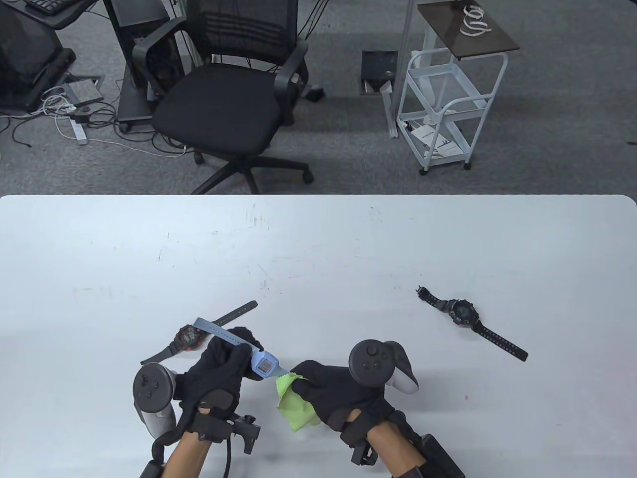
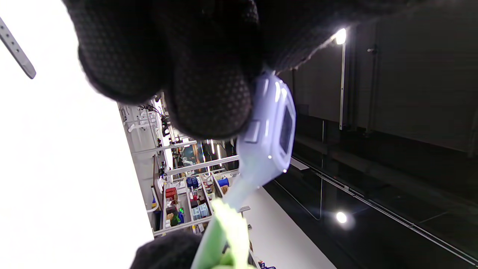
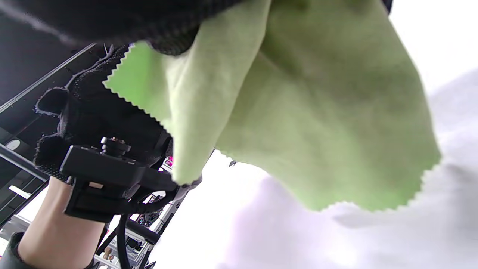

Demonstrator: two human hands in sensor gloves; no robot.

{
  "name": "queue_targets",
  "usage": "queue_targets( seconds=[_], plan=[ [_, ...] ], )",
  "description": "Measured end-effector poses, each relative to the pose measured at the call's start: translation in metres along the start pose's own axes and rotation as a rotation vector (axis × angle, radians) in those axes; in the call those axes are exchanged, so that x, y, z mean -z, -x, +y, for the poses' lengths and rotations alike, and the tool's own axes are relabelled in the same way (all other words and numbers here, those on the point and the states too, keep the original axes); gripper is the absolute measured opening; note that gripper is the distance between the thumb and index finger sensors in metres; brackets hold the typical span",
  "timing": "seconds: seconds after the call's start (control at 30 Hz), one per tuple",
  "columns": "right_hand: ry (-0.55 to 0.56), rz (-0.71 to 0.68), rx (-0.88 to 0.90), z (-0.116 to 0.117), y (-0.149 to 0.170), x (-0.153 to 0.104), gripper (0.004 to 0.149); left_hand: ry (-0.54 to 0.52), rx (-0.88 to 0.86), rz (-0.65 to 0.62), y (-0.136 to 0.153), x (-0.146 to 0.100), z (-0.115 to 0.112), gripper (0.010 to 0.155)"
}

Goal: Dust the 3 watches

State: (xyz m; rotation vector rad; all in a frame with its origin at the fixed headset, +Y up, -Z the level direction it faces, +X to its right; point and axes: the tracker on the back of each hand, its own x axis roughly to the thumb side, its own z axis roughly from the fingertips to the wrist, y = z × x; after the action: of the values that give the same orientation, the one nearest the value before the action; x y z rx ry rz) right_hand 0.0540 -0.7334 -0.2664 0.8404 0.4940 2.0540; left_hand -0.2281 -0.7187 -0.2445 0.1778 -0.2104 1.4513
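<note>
My left hand [image 1: 219, 366] grips pale blue plastic digital watch [image 1: 264, 365] clear of white table [image 1: 318, 249], exposing strap; my right hand [image 1: 331, 393] pinches lime-green microfibre cloth [image 1: 294, 406] against strap end for wiping.

blue watch [image 1: 264, 365] lower strap: hidden under green cloth [image 1: 294, 406] | cloth top: inside right grip [image 1: 298, 381]

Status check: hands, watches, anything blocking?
Left hand grips light blue plastic digital watch. Right hand pinches lime green cloth at its strap. Red-faced black watch and black dotted-strap watch lie on white table. Nothing blocking.
</note>
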Motion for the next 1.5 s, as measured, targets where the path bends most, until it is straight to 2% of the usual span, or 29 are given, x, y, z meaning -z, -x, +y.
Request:
queue_targets(
  seconds=[1.03, 1.5],
  plan=[
    [-0.023, 0.009, 0.003, 0.0004, 0.0039, 0.0046, 0.047, -0.029, 0.001, 0.001, -0.0013, -0.002, 0.0062, 0.047],
    [0.0, 0.025, -0.021, -0.0011, 0.0033, 0.0028, 0.047, -0.041, -0.007, 0.005, -0.0018, -0.0019, 0.0081, 0.047]
  ],
)
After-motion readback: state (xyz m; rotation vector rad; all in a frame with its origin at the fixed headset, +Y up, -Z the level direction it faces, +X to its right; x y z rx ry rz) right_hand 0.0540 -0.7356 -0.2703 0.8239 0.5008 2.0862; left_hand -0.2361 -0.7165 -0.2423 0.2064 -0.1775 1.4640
